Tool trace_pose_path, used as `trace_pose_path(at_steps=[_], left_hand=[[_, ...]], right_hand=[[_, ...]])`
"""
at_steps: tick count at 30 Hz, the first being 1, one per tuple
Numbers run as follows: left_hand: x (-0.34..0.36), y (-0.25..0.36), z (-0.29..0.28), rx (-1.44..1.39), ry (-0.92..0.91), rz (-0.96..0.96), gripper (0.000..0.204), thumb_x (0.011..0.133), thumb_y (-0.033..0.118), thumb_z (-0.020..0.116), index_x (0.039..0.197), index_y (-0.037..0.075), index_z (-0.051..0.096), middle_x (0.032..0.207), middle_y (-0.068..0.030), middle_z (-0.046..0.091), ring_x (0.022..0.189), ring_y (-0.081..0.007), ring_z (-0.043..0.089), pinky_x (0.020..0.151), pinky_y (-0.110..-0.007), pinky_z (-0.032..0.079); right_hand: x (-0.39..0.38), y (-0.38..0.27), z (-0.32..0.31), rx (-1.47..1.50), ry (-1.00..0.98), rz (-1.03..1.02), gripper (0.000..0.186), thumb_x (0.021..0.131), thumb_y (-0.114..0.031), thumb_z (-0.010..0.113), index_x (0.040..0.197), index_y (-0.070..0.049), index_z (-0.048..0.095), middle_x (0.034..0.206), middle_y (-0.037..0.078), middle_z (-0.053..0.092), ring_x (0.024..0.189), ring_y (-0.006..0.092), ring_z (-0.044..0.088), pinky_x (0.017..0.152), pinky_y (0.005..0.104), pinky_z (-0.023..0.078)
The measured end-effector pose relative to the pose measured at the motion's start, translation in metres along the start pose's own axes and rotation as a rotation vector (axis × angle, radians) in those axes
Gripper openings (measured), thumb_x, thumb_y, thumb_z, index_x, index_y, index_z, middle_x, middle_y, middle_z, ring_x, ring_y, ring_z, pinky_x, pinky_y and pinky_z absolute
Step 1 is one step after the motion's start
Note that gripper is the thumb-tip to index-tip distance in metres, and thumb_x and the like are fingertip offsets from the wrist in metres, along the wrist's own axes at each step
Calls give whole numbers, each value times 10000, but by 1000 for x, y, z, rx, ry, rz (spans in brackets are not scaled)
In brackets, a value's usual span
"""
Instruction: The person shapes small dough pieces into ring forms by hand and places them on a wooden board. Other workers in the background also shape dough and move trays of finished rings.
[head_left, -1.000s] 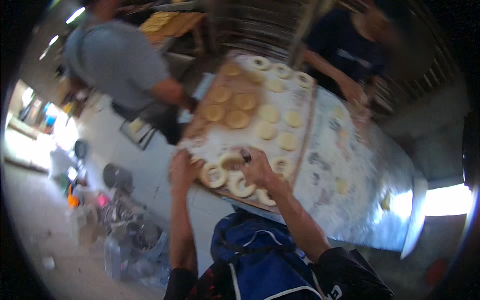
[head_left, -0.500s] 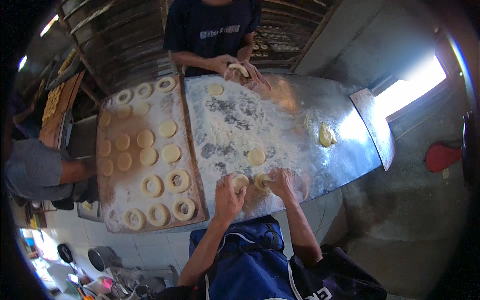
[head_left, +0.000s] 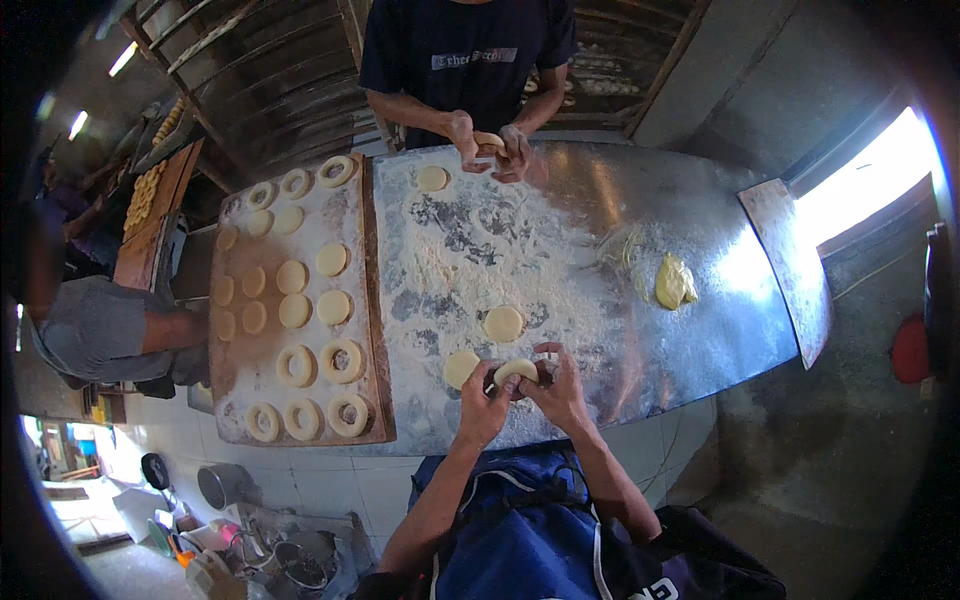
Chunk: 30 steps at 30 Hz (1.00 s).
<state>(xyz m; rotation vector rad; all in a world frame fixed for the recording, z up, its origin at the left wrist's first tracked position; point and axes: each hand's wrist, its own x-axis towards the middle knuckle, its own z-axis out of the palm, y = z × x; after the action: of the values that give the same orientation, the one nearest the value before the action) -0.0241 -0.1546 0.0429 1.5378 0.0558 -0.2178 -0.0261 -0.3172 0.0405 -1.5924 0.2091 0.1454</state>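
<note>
One dough ring, head view: pinched between left hand and right hand, over the tabletop, near side, dough disc just beyond. Uneven tugging could tear it; loose fingers might drop it.

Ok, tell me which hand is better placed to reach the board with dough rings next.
Probably the left hand: it is nearer the board, which lies on the person's left. Both hands hold a dough ring; the right hand sits farther away.

Brt win R | gry wall | slatted wd rack, rear | wht tiles | strip lts, L
</note>
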Motion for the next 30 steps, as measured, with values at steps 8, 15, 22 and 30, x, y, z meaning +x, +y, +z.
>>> trace_pose_path(at_steps=[8,15,22,30], left_hand=[[3,-14,21,-352,50,-117,477,976,-53,616,1403,77,445,1234,-159,626,1091,-222,663,912,-372,572],[4,-9,3,-543,-187,-95,544,885,-77,669,1351,107,457,1201,-55,593,1142,-214,638,934,-357,554],[25,-12,-15,-588,59,15,202,1006,163,482,1169,49,447,956,-30,588,858,-227,676,657,-378,560],[23,-13,-48,-555,329,-86,439,1069,428,430,813,76,492,736,4,491,694,-158,499,648,-340,441]], right_hand=[[13,-20,-30,5,-310,52,759,788,10,745,1455,-26,385,1028,129,689,968,206,678,853,359,565],[26,-24,-30,350,-448,210,473,941,-218,643,1358,-20,539,1054,81,670,960,210,662,852,332,537],[31,-12,23,363,-23,279,622,1073,-531,420,892,17,652,787,66,656,738,161,632,675,324,507],[18,-29,98,92,48,67,632,1056,-534,489,865,37,681,752,74,672,705,157,622,650,364,486]])
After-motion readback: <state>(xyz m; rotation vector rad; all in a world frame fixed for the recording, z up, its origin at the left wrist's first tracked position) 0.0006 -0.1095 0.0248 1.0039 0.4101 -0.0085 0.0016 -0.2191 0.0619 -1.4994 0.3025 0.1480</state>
